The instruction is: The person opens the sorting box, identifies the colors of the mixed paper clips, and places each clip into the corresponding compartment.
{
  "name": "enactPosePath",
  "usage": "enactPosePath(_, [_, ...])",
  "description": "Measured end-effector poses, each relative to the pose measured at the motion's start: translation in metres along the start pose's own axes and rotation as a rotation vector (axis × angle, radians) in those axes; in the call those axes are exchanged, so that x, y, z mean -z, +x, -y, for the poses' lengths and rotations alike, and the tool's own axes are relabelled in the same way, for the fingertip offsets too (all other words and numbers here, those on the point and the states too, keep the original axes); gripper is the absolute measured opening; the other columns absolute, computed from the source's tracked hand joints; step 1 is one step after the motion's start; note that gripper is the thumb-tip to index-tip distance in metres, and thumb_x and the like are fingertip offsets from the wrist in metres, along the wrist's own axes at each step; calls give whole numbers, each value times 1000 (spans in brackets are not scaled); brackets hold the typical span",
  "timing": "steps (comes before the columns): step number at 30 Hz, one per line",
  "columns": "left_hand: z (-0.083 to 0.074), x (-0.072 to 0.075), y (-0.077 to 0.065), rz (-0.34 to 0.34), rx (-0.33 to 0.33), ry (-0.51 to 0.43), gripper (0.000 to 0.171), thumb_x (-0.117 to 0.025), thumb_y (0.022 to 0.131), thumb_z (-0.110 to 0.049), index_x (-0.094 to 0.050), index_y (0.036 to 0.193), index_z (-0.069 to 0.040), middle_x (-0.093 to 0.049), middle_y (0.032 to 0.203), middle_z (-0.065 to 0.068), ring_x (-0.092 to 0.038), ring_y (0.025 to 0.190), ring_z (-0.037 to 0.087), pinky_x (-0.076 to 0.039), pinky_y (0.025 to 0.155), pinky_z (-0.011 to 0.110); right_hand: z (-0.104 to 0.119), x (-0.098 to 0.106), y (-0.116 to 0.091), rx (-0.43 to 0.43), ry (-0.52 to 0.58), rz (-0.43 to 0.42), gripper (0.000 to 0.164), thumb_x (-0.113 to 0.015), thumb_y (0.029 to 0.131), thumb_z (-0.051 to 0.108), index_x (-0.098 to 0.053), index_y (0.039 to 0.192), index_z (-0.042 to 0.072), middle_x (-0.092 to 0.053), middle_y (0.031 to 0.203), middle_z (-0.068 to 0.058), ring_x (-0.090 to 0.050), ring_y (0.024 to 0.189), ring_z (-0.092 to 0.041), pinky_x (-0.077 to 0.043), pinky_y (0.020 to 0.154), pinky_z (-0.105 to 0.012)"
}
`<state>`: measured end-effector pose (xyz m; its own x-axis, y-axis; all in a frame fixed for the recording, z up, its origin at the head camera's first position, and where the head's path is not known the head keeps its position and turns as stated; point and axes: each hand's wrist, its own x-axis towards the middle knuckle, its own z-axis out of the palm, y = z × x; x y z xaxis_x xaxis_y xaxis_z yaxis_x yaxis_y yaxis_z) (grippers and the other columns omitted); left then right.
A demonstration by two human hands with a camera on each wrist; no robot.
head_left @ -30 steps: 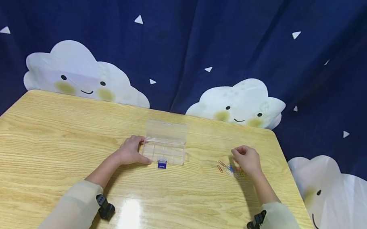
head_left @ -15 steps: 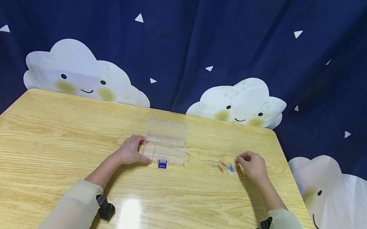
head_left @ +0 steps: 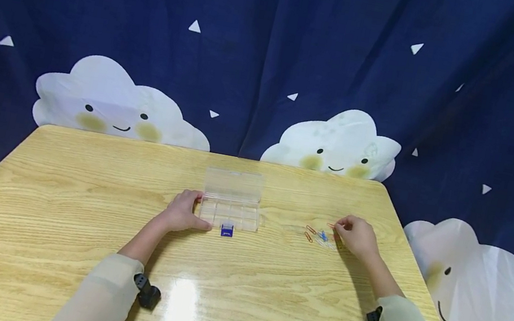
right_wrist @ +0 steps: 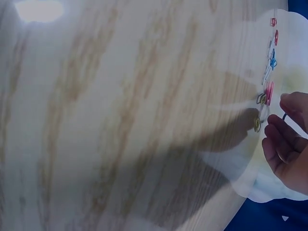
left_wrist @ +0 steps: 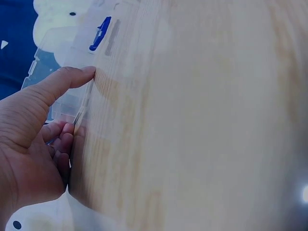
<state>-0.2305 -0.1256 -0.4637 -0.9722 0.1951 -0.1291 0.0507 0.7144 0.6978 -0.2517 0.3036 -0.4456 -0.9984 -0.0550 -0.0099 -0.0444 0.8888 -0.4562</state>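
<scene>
A clear plastic compartment box [head_left: 229, 215] stands at the middle of the table, its see-through lid [head_left: 234, 184] raised at the back and a blue latch [head_left: 227, 230] in front. My left hand [head_left: 182, 211] holds the box's left end, thumb at the front corner, fingers curled along the side. On the right, my right hand [head_left: 358, 237] pinches a reddish paper clip [head_left: 330, 225] at its fingertips, just above a small group of loose clips. Red clips [head_left: 308, 237], a blue clip [head_left: 323, 235] and pale ones lie there. The right wrist view also has yellow clips [right_wrist: 257, 125] beneath the fingers.
The wooden table [head_left: 253, 297] reaches back to a dark blue curtain [head_left: 237, 36] printed with white clouds. A bright light reflection [head_left: 181, 313] shows on the near tabletop. Black wrist cameras sit at both sleeves.
My right hand has moved slightly right and down to the clips, and a reddish clip now shows at its fingertips. The left hand and the box have stayed put.
</scene>
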Motion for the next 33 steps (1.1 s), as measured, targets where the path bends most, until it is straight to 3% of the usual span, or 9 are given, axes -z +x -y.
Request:
enactPosePath(14, [1, -1, 0, -8, -1, 1, 73, -83, 66, -33, -46, 120, -2, -47, 111, 14, -40, 101, 28, -36, 86, 40, -4, -5, 5, 102, -158, -5, 20, -61, 90, 20, -71, 96, 3, -61, 84, -11, -55, 75, -22, -44, 65, -37])
enactPosePath(20, [2, -2, 0, -6, -8, 1, 70, -82, 66, -33, -46, 117, -2, -46, 109, 13, -39, 99, 28, -34, 82, 38, -1, -5, 8, 101, -165, 7, 18, -61, 90, 19, -71, 94, 4, -62, 82, -9, -54, 73, -20, -42, 64, -34])
enactPosePath(33, [1, -2, 0, -4, 1, -9, 73, -83, 66, -35, -46, 120, -3, -46, 113, 14, -39, 104, 29, -34, 88, 40, 1, -4, 9, 70, -139, 8, 20, -57, 92, 22, -68, 89, 6, -61, 69, -2, -53, 61, -16, -43, 62, -34])
